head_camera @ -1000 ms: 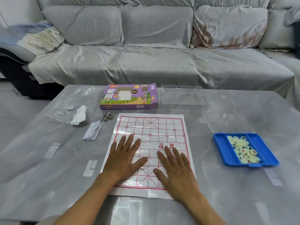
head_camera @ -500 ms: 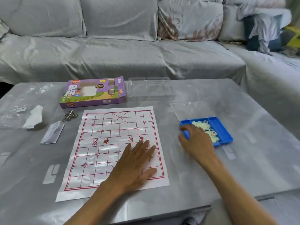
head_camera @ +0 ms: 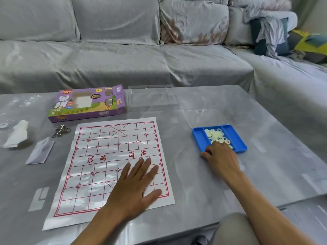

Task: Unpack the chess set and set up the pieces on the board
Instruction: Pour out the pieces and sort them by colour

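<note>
The tabletop (head_camera: 212,174) carried a glossy film, a slick footing for everything on it. The board (head_camera: 109,167), a thin printed sheet, lay flat at its centre and bore no pieces. The left hand (head_camera: 136,184) rested on the board's near right corner, fingers straight and spread, holding nothing. Should that hand lift or drag, the sheet was judged likely to slide or curl, upsetting any piece placed later.

The box (head_camera: 86,103) lay just beyond the board's far left corner, and a clear lid (head_camera: 203,117) lay beyond its far right, well clear of the working path.

The tray (head_camera: 237,138), blue, sat well to the right of the board. The right hand (head_camera: 221,158) covered the tray's near edge, thumb at its near left corner. Its fingers (head_camera: 216,143) reached in among the pieces (head_camera: 215,134); whether they pinched one could not be told. A push on that edge might skid or tip the light tray and spill its load.

The pieces were heaped in the middle compartment, small smooth discs, several face down. A hasty pick could drop one, or take the wrong one.
</note>
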Action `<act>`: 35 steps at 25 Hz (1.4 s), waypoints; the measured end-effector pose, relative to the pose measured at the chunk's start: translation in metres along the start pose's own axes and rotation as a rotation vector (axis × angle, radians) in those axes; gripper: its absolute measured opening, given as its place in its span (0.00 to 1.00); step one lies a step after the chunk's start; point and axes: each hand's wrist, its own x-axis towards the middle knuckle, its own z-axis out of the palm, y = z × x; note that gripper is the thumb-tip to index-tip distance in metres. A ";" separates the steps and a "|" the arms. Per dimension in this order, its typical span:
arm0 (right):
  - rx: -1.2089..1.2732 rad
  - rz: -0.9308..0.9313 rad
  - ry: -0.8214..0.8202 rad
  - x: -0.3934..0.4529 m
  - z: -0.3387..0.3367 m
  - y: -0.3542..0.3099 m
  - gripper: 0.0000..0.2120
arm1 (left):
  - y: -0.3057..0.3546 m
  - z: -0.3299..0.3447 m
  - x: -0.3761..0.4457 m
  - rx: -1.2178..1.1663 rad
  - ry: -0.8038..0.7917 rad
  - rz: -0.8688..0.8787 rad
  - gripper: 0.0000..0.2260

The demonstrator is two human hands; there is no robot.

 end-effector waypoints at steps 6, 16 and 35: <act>-0.002 0.075 0.153 0.005 0.001 0.046 0.15 | 0.000 0.001 0.002 -0.001 0.008 0.001 0.37; 0.102 0.149 0.212 0.024 -0.002 0.071 0.14 | -0.001 0.007 0.006 -0.006 0.035 -0.023 0.34; 0.037 -0.083 0.091 0.039 0.009 0.096 0.13 | 0.001 0.008 0.007 -0.028 0.042 -0.029 0.35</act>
